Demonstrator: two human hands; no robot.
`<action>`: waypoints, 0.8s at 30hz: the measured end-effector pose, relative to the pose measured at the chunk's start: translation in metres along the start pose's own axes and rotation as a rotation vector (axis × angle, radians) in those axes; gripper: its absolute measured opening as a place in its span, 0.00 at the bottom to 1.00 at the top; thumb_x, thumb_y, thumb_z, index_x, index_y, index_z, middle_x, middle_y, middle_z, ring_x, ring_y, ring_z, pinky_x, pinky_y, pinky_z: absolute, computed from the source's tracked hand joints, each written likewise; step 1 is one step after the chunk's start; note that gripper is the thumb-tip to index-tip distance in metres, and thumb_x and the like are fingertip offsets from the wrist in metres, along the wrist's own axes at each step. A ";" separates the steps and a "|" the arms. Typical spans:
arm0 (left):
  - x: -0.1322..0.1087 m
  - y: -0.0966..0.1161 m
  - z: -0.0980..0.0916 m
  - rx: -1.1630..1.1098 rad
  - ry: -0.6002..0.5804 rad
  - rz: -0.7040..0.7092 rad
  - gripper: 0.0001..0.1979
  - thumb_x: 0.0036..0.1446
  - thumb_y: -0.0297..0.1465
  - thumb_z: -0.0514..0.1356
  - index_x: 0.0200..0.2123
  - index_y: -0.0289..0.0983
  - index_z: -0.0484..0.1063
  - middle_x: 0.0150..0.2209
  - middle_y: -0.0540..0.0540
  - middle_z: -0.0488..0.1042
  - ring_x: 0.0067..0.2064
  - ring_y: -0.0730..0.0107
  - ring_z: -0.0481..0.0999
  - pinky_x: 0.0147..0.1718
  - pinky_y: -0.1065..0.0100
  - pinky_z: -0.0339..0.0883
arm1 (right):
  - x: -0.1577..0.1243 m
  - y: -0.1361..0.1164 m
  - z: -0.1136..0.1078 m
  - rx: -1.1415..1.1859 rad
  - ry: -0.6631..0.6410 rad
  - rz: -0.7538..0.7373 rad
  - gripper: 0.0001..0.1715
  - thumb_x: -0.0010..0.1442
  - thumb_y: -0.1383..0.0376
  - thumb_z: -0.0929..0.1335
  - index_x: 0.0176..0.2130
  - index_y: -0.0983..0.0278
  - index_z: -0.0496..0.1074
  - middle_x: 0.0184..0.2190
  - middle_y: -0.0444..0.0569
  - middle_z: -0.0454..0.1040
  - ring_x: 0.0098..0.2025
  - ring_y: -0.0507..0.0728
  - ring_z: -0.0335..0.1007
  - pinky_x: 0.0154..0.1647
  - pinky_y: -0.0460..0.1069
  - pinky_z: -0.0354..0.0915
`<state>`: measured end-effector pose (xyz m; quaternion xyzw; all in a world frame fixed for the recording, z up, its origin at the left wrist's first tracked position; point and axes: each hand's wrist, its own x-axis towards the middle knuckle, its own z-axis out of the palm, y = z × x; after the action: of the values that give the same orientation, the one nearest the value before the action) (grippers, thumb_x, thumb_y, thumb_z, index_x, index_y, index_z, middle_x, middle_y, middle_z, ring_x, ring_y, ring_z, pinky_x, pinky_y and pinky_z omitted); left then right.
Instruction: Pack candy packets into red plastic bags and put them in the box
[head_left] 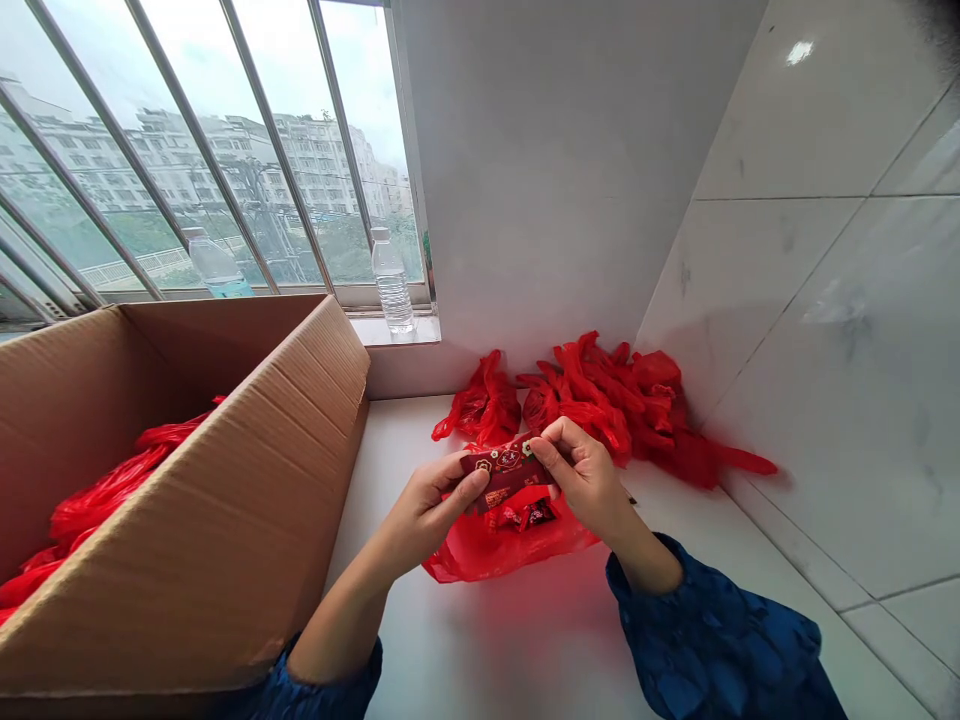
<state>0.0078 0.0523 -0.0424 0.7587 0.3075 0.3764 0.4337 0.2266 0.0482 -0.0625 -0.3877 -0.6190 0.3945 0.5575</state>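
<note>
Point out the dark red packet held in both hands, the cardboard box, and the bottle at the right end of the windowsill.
Dark red packet (511,478): head view, middle of its printed face.
Cardboard box (217,510): head view, outer side wall.
Bottle (393,287): head view, mid-body.

I've got the L hand (427,510) in a pinch, thumb over bent fingers; R hand (583,478) likewise, thumb pointing up & L, index curled above it. Tips near each other, w/ a gap between. L forearm (341,617) & R forearm (646,548) angle up & inward, wrists approx. straight.
</note>
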 end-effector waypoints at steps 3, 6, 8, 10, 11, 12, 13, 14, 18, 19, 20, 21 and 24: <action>-0.001 0.001 -0.001 -0.026 -0.003 -0.003 0.18 0.69 0.41 0.53 0.30 0.35 0.69 0.27 0.52 0.67 0.29 0.76 0.64 0.28 0.74 0.58 | -0.002 0.003 0.003 -0.051 0.035 -0.035 0.19 0.66 0.50 0.68 0.31 0.59 0.64 0.17 0.35 0.59 0.18 0.48 0.53 0.19 0.45 0.51; 0.000 -0.001 -0.002 -0.067 0.002 -0.041 0.20 0.68 0.44 0.53 0.29 0.35 0.66 0.26 0.52 0.64 0.28 0.76 0.61 0.27 0.74 0.57 | -0.004 0.005 0.005 -0.008 0.041 -0.037 0.19 0.67 0.51 0.68 0.31 0.59 0.63 0.17 0.35 0.58 0.18 0.48 0.52 0.19 0.44 0.51; 0.001 -0.003 -0.001 -0.084 0.012 -0.055 0.21 0.68 0.46 0.53 0.29 0.35 0.65 0.25 0.53 0.63 0.27 0.76 0.59 0.26 0.74 0.56 | -0.004 0.004 0.006 0.024 0.047 -0.033 0.18 0.67 0.52 0.67 0.31 0.59 0.63 0.18 0.35 0.59 0.18 0.48 0.53 0.18 0.44 0.51; 0.002 -0.004 0.000 -0.078 0.023 -0.051 0.21 0.67 0.46 0.53 0.29 0.36 0.64 0.25 0.53 0.62 0.27 0.76 0.58 0.25 0.73 0.55 | -0.005 0.002 0.006 0.035 0.059 -0.033 0.18 0.67 0.52 0.67 0.32 0.59 0.63 0.17 0.34 0.59 0.17 0.47 0.53 0.18 0.44 0.52; 0.002 -0.004 0.000 -0.064 0.029 -0.041 0.20 0.68 0.45 0.53 0.29 0.36 0.64 0.25 0.53 0.61 0.27 0.76 0.58 0.25 0.73 0.55 | -0.005 0.001 0.007 0.033 0.065 -0.032 0.18 0.67 0.52 0.68 0.31 0.59 0.63 0.17 0.34 0.59 0.17 0.47 0.53 0.18 0.44 0.52; 0.002 -0.005 0.000 -0.046 0.035 -0.030 0.20 0.68 0.44 0.53 0.29 0.36 0.64 0.25 0.53 0.62 0.27 0.76 0.58 0.25 0.73 0.55 | -0.005 0.000 0.007 0.030 0.070 -0.029 0.19 0.67 0.51 0.67 0.31 0.60 0.62 0.17 0.35 0.60 0.17 0.47 0.54 0.17 0.44 0.52; 0.002 -0.005 0.000 -0.029 0.042 -0.018 0.20 0.68 0.43 0.53 0.28 0.36 0.64 0.25 0.53 0.62 0.27 0.76 0.59 0.25 0.73 0.55 | -0.005 -0.001 0.007 0.027 0.072 -0.024 0.19 0.67 0.51 0.67 0.31 0.60 0.62 0.17 0.35 0.60 0.17 0.47 0.54 0.17 0.44 0.52; 0.002 -0.005 0.000 -0.012 0.049 -0.006 0.20 0.68 0.43 0.53 0.28 0.36 0.63 0.25 0.53 0.62 0.27 0.76 0.59 0.25 0.73 0.55 | -0.005 -0.002 0.007 0.026 0.073 -0.019 0.19 0.67 0.51 0.67 0.31 0.60 0.62 0.18 0.35 0.60 0.17 0.47 0.54 0.17 0.44 0.52; 0.003 -0.006 0.000 0.002 0.069 -0.007 0.20 0.69 0.42 0.52 0.26 0.36 0.62 0.25 0.53 0.61 0.27 0.76 0.59 0.26 0.73 0.56 | -0.002 -0.001 0.005 -0.024 0.050 0.009 0.21 0.68 0.49 0.66 0.31 0.60 0.62 0.18 0.36 0.61 0.17 0.48 0.55 0.18 0.45 0.53; 0.003 -0.007 0.000 -0.002 0.074 -0.021 0.21 0.69 0.42 0.52 0.26 0.36 0.62 0.25 0.52 0.62 0.27 0.75 0.59 0.26 0.72 0.56 | -0.001 -0.001 0.003 -0.081 0.030 0.010 0.20 0.68 0.49 0.65 0.31 0.60 0.62 0.19 0.36 0.62 0.18 0.49 0.57 0.20 0.45 0.56; 0.003 -0.007 -0.001 -0.001 0.082 -0.038 0.21 0.69 0.43 0.52 0.26 0.36 0.63 0.25 0.52 0.62 0.27 0.75 0.60 0.27 0.72 0.56 | 0.000 0.000 0.001 -0.167 0.017 0.000 0.19 0.69 0.50 0.64 0.31 0.60 0.63 0.21 0.38 0.65 0.20 0.50 0.61 0.22 0.46 0.58; 0.004 -0.008 -0.002 0.006 0.093 -0.052 0.21 0.68 0.43 0.52 0.27 0.36 0.64 0.26 0.51 0.63 0.28 0.74 0.60 0.27 0.72 0.57 | 0.001 0.000 0.000 -0.275 0.019 -0.024 0.18 0.69 0.52 0.64 0.33 0.60 0.65 0.24 0.40 0.68 0.23 0.51 0.64 0.26 0.47 0.61; 0.005 -0.010 -0.006 0.087 0.141 -0.079 0.21 0.68 0.45 0.52 0.29 0.36 0.66 0.27 0.50 0.65 0.30 0.71 0.62 0.28 0.71 0.59 | 0.002 -0.003 -0.003 -0.563 0.058 -0.139 0.10 0.69 0.56 0.64 0.43 0.59 0.69 0.37 0.46 0.74 0.32 0.55 0.71 0.36 0.50 0.65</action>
<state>0.0042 0.0636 -0.0478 0.7359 0.3830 0.3975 0.3920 0.2295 0.0487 -0.0590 -0.4950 -0.7132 0.1568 0.4709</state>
